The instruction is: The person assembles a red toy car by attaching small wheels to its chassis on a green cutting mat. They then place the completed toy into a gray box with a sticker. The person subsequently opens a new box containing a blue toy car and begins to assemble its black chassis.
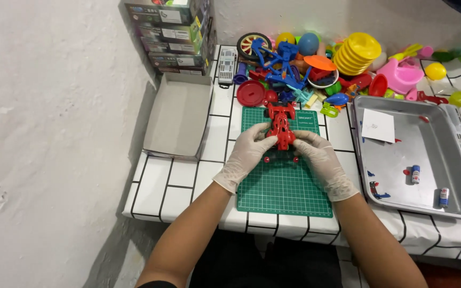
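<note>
I see my white-gloved left hand (247,152) and right hand (318,156) closed from either side around a red plastic toy vehicle (280,127) over the green gridded cutting mat (284,186); beyond, a heap of colourful plastic toys (337,64).

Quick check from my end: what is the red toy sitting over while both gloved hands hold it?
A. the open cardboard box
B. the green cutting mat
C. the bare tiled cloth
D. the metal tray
B: the left hand and right hand grip the red toy over the green cutting mat.
</note>
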